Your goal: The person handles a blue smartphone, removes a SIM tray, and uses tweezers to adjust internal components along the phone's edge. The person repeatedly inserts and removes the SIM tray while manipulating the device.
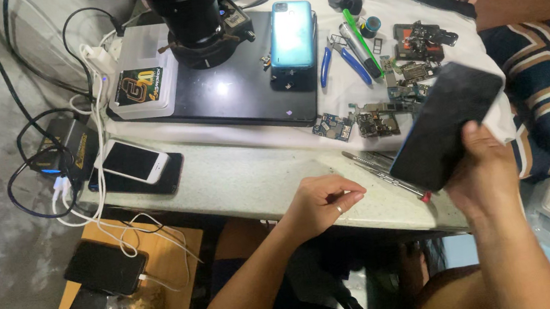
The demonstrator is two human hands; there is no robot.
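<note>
Dark phone held over the table's near right corner.

The right hand [480, 165] clamps its fingers on a flat, glossy black phone [447, 124], tilted above slim metal tweezers [376, 162]. The left hand [325, 200] rests loosely curled, fingers together, on bare speckled stone at the table's [243, 175] near edge. Circuit boards [371, 123] crowd the white cloth behind.

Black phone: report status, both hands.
Right hand grips black phone, tilted over table edge. Left hand fisted on table, empty. Tweezers lie beneath phone.
</note>
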